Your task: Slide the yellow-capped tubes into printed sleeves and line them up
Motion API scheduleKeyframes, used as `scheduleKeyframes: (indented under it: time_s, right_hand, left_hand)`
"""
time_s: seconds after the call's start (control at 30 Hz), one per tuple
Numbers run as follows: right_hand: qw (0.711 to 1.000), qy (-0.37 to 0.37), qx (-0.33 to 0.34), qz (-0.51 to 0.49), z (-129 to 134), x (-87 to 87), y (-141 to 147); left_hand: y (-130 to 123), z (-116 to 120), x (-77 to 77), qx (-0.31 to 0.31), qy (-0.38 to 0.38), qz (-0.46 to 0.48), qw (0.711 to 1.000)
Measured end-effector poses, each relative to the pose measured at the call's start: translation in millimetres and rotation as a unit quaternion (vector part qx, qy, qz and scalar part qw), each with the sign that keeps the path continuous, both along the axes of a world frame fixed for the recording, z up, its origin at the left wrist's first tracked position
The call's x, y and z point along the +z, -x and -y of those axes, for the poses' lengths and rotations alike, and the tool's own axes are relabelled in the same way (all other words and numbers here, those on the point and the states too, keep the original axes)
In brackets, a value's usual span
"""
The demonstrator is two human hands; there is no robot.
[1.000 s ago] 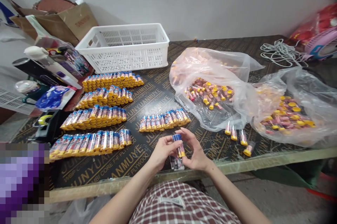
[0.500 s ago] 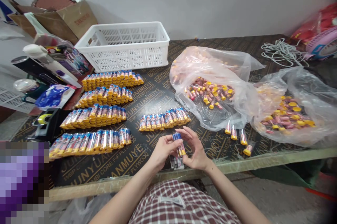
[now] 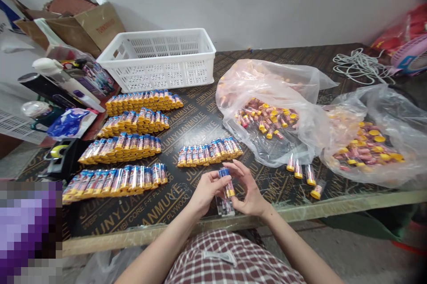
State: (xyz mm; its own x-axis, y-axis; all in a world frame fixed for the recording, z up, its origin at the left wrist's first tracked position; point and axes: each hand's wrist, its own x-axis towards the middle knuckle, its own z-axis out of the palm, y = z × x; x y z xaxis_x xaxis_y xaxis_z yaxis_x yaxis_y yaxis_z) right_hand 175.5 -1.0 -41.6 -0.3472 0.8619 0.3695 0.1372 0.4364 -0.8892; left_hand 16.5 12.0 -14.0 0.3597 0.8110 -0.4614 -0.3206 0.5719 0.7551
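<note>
A small clear tube with a blue cap and a yellow base stands nearly upright between my hands, above the table's front edge. My left hand pinches it near the top with thumb and fingers. The thumb of my right hand is at the tube's base, its fingers curved around the far side. Below them lies a small printed sheet. Beyond my hands sits a short row of similar tubes. Several more rows of such tubes are stacked at the left.
A white basket stands at the back. Open plastic bags hold yellow-capped tubes at the right, with loose tubes before them. A tape dispenser, bottles, coiled cord and a pink fan lie around.
The view has shifted slightly, so the things on the table appear a little further right. Both hands keep nearly the same hold on the tube.
</note>
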Motion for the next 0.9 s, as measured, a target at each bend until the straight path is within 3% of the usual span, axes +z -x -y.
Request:
scheduleKeyframes:
  time_s: [0.07,0.2,0.27,0.33,0.4,0.47,0.6,0.67,0.73,0.83,0.9]
  right_hand:
    - [1.000,0.002,-0.021,0.014,-9,-3.6,-8]
    - [0.982,0.053,-0.182,0.004,-40,-26.4,-30]
    - [0.969,0.099,-0.227,0.010,-56,-41.8,-38]
    - [0.965,0.125,-0.230,0.019,-67,-54.8,-41]
    - [0.966,0.123,-0.226,0.028,-72,-62.6,-40]
    - [0.967,0.106,-0.229,0.038,-70,-63.8,-36]
    - [0.965,0.041,-0.246,0.087,-62,-47.6,-36]
    - [0.946,-0.021,-0.286,0.151,-67,-34.2,-43]
    - [0.912,-0.064,-0.344,0.213,-82,-22.0,-54]
    - [0.878,-0.064,-0.388,0.274,-126,-12.3,-69]
    - [0.862,-0.050,-0.383,0.328,-162,-11.4,-72]
  left_hand:
    - [7,-10,-0.9,0.001,-0.025,-0.025,0.999]
    - [26,-49,-8.1,0.031,-0.122,-0.171,0.977]
    - [31,-70,-13.8,0.065,-0.181,-0.283,0.940]
    - [32,-87,-19.6,0.084,-0.232,-0.388,0.888]
    - [28,-98,-24.1,0.077,-0.268,-0.461,0.842]
    - [24,-102,-26.2,0.060,-0.294,-0.496,0.815]
    - [22,-94,-21.4,0.071,-0.317,-0.534,0.780]
    - [25,-82,-18.1,0.080,-0.326,-0.541,0.771]
    - [27,-64,-18.6,0.061,-0.340,-0.520,0.781]
    - [26,-30,-30.1,-0.052,-0.330,-0.473,0.816]
    - [23,-9,-42.8,-0.141,-0.305,-0.467,0.818]
